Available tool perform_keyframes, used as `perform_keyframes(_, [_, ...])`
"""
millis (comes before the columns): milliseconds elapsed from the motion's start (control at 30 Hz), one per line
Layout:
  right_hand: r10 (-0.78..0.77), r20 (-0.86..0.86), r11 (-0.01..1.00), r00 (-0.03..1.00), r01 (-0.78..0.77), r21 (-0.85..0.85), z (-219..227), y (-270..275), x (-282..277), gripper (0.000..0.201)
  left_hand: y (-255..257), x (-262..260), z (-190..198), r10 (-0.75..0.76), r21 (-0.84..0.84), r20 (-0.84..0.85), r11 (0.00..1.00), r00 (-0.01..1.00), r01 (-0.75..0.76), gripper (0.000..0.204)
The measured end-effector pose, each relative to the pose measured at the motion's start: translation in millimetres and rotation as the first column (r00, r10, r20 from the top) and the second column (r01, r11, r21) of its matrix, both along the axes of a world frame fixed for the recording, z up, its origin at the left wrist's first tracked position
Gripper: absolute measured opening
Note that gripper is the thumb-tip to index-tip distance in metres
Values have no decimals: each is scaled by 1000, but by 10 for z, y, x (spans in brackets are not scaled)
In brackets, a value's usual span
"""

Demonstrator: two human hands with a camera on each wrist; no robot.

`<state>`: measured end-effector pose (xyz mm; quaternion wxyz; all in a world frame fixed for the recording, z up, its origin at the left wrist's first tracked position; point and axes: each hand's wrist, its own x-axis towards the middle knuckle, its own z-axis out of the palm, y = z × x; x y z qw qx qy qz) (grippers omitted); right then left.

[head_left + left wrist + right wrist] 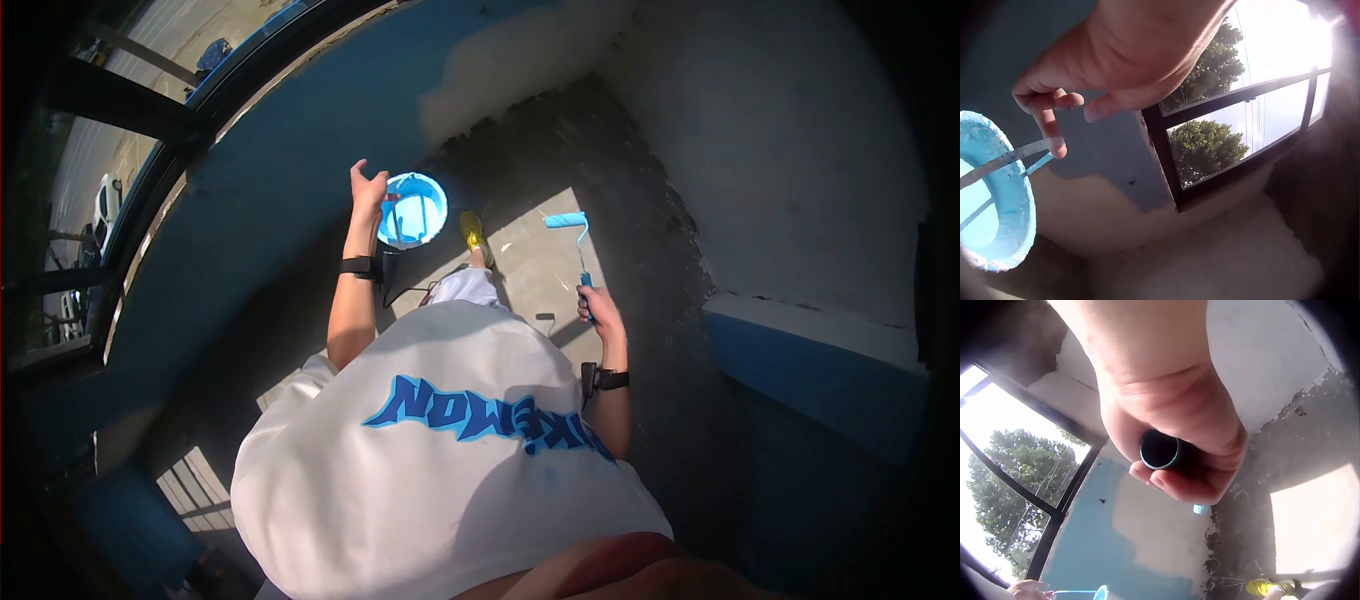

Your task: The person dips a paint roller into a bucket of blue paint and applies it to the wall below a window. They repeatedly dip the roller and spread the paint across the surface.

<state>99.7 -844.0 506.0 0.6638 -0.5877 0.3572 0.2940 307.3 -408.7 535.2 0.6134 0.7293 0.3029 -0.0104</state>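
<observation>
My left hand [368,192] holds up a light-blue paint bucket [440,203] by its handle. In the left wrist view, a finger hooks under the paint-smeared handle strap [1007,160], while the thumb stays apart from it. Pale blue paint coats the bucket's inside and rim. At the right, my right hand [603,314] grips the handle of a paint roller [566,220], its blue-coated sleeve pointing forward, away from me. The right wrist view shows the hollow end of the roller handle [1160,450] inside the curled fingers; the sleeve is mostly hidden behind them.
Ahead and left runs a wall [300,150] partly painted blue, with a pale unpainted patch. Dark-framed windows [130,110] stand above it. A white wall [790,150] with a blue lower band is at the right. A yellow shoe [473,230] stands on the sunlit grey floor.
</observation>
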Motion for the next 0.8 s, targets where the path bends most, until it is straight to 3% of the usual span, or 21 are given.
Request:
perform_keyframes(33, [77, 29, 997, 997, -77, -8, 195, 86, 190, 24, -153, 56, 213, -28, -35, -7, 999, 1000, 28, 61])
perform_keyframes(133, [283, 145, 958, 948, -286, 2, 620, 217, 725, 27, -419, 301, 314, -109, 7, 13, 994, 994, 109, 67])
perform_keyframes(267, [460, 174, 888, 871, -457, -59, 1075, 281, 1431, 30, -789, 661, 584, -71, 21, 61, 997, 996, 70, 74])
perform_keyframes(333, [554, 130, 832, 822, -554, -36, 1175, 285, 1801, 30, -977, 840, 721, -88, 41, -20, 995, 996, 89, 79])
perform_keyframes(467, [719, 26, 693, 694, -715, -88, 1062, 259, 2432, 30, -1333, 1184, 798, -167, 149, 12, 975, 986, 164, 80])
perform_keyframes(533, [758, 25, 652, 652, -755, -77, 950, 260, 2616, 30, -1520, 1340, 763, -148, 97, 106, 986, 983, 138, 83])
perform_keyframes(567, [748, 45, 660, 662, -736, -149, 907, 315, 2721, 34, -1585, 1427, 722, -184, 236, 136, 960, 973, 149, 85])
perform_keyframes(600, [738, 71, 667, 671, -709, -228, 847, 386, 2881, 38, -1656, 1549, 682, -142, 163, 51, 978, 989, 132, 85])
perform_keyframes(633, [787, 29, 594, 616, -745, -304, 738, 412, 3018, 32, -1712, 1661, 657, -172, 199, 44, 967, 984, 160, 86])
perform_keyframes(733, [783, -6, 616, 622, -775, -140, 588, 355, 3470, 33, -2031, 1838, 847, -221, 240, -11, 946, 975, 217, 82])
perform_keyframes(800, [818, -35, 567, 574, -815, -123, 617, 220, 3764, 33, -2274, 1961, 826, -266, 399, 80, 892, 961, 214, 82])
